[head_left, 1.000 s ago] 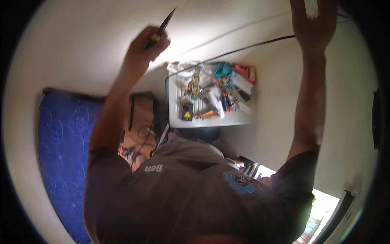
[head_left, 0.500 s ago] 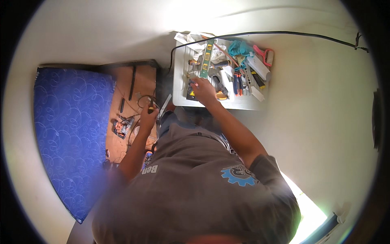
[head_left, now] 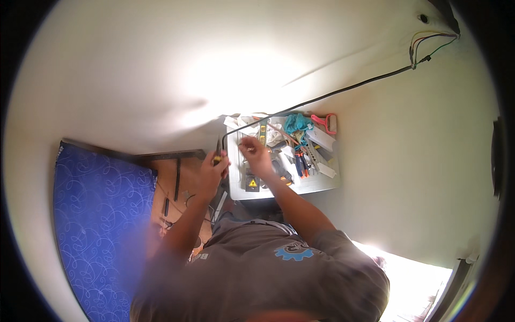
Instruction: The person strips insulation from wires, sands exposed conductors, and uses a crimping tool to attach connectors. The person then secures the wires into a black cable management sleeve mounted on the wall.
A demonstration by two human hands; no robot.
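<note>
My left hand [head_left: 213,170] is closed round a slim, dark, pointed tool [head_left: 218,152] with yellow on its handle; its exact kind is unclear. It is beside the left edge of a white table [head_left: 322,185]. Over the table's left part, my right hand [head_left: 257,160] has its fingers bent together; anything in them is too small to make out. Below that hand lies a black box with a yellow triangle [head_left: 252,183]. Farther back are a green spirit level [head_left: 263,132], partly covered by the hand, and orange-and-blue pliers [head_left: 301,163].
A black cable [head_left: 343,90] runs across the wall down to the table, with loose coloured wires [head_left: 416,47] at its upper right end. A teal cloth [head_left: 298,124] and a pink-handled tool [head_left: 331,123] lie at the back. A blue patterned panel [head_left: 102,231] stands left.
The view has tilted up, showing more wall and the cable's wire ends. My left hand has risen with the tool to the table's left edge. My right hand has shifted farther away.
</note>
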